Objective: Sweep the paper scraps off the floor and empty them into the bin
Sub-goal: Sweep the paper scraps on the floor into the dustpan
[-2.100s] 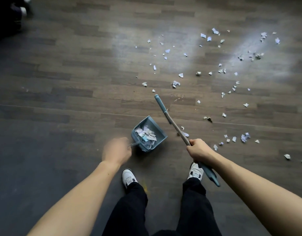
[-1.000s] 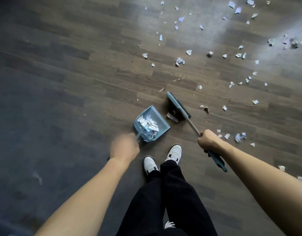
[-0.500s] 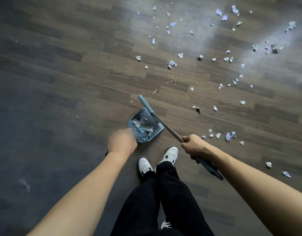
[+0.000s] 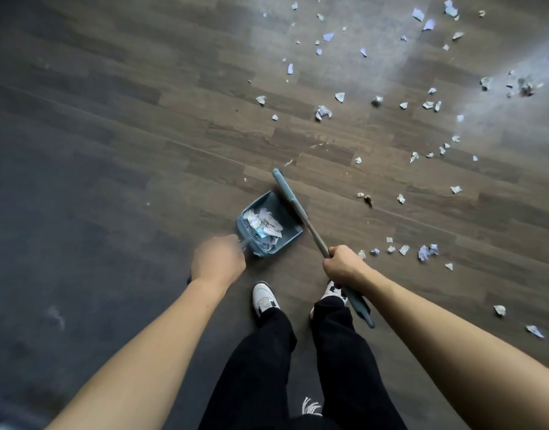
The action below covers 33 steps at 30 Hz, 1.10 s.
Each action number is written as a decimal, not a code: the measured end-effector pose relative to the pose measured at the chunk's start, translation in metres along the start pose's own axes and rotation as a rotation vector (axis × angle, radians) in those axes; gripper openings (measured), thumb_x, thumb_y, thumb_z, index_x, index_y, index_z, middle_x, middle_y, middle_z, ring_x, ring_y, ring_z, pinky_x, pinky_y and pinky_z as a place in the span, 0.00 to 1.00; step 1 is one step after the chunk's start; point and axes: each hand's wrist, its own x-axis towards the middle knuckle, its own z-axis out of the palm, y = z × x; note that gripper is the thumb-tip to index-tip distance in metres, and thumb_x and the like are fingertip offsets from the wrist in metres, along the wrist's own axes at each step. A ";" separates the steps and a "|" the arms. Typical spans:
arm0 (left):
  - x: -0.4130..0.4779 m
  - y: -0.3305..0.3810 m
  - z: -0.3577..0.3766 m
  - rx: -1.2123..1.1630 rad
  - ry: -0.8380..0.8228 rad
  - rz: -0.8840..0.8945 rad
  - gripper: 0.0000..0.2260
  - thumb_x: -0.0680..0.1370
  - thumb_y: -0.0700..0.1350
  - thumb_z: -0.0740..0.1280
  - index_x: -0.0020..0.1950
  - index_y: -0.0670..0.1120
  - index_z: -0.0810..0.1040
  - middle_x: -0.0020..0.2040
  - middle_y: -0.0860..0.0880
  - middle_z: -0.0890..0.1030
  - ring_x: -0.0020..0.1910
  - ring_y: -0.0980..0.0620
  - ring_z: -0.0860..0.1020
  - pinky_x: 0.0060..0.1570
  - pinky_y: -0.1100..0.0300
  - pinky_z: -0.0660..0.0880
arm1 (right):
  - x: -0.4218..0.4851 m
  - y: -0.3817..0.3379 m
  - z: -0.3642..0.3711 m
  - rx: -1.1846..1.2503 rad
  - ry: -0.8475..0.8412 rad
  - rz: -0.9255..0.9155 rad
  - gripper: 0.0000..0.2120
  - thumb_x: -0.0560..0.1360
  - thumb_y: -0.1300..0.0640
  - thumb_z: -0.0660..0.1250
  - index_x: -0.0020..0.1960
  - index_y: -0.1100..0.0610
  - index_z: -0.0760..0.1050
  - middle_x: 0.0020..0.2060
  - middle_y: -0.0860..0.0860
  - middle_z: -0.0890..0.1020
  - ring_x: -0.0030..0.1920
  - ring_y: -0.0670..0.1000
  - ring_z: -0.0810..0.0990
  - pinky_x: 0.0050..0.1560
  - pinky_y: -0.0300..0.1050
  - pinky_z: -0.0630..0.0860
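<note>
Blue long-handled broom (image 4: 293, 202) — right hand (image 4: 344, 267) clenched round shaft, head forward-left at blue plastic dustpan (image 4: 290, 232), its handle gripped by left hand (image 4: 219, 261); white paper scraps (image 4: 426, 252) — rightward, beyond.

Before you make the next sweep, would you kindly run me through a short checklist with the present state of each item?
1. The right hand grips the broom: ok.
2. The left hand holds the dustpan by its handle: ok, though the hand is blurred.
3. The dustpan's mouth faces the broom's head: ok.
4. Room left in the dustpan: ok; the collected scraps sit at the back and the front is bare.
5. The floor is swept: not ok; loose scraps lie to the right and farther ahead.
6. The bin is close by: cannot tell; none is in view.
</note>
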 end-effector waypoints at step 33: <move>0.045 0.214 -0.039 -0.010 -0.009 0.210 0.10 0.76 0.48 0.62 0.54 0.48 0.78 0.49 0.44 0.82 0.51 0.40 0.79 0.48 0.53 0.73 | 0.009 0.152 -0.232 0.266 0.260 0.124 0.09 0.75 0.68 0.53 0.41 0.57 0.68 0.34 0.61 0.75 0.25 0.53 0.69 0.20 0.37 0.69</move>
